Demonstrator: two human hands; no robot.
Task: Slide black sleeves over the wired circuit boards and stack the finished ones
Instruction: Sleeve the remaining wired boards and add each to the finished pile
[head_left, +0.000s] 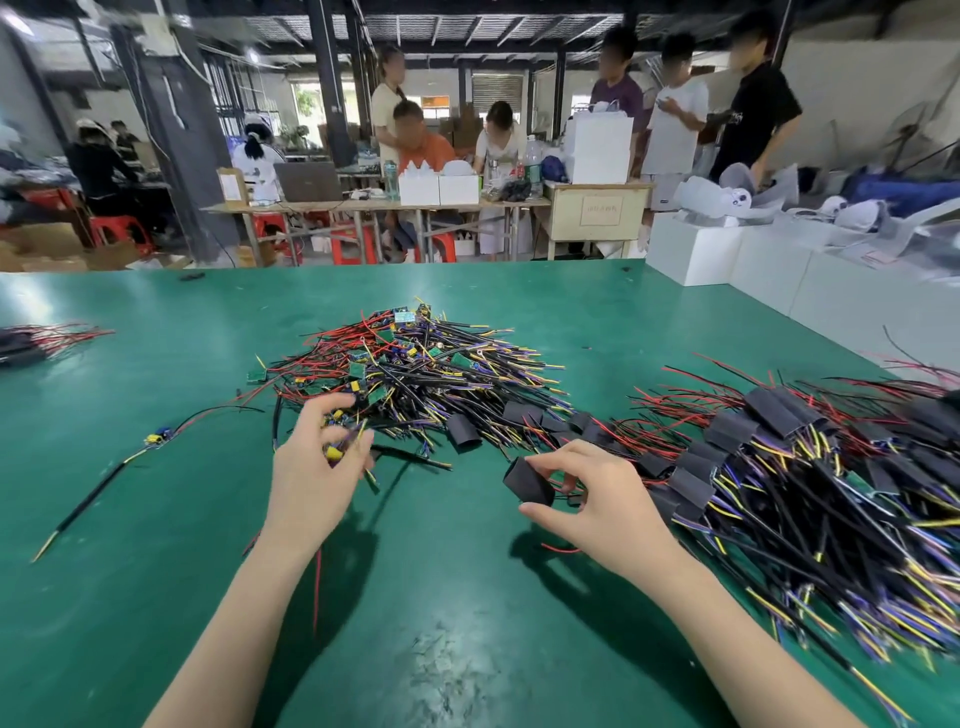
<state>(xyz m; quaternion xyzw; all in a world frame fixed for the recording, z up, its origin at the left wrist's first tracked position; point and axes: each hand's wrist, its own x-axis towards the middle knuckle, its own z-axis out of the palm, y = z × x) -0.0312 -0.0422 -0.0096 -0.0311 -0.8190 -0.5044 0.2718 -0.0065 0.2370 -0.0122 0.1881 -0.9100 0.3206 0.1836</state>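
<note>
Green bench (156, 519), two bare hands over its near-middle. Left hand (317, 467) fingers curled around a wired circuit board (336, 451), blurred, yellow part visible between fingers, red wire hanging down under the wrist; it sits at the near edge of the big unsleeved pile (415, 374), a tangle of black, red, yellow and purple wires with small green boards, at the bench centre. Right hand (587, 499) pinches a black sleeve (529, 482) between thumb and fingertips, sleeve tilted, open end toward the left hand; the two hands are apart, sleeve not on the board. A few loose black sleeves (464, 430) lie just beside the pile's right near edge. Finished stack (779, 467) of sleeved boards spreads along the right side of the bench, wires fanning toward the near right corner. One stray wired board (158, 436) with a long black lead lies alone toward the left edge. Another small bundle (31, 343) at the far left edge, partly cut off. White boxes (727, 254) at the far right corner. Several people stand or sit at tables beyond the far edge.
</note>
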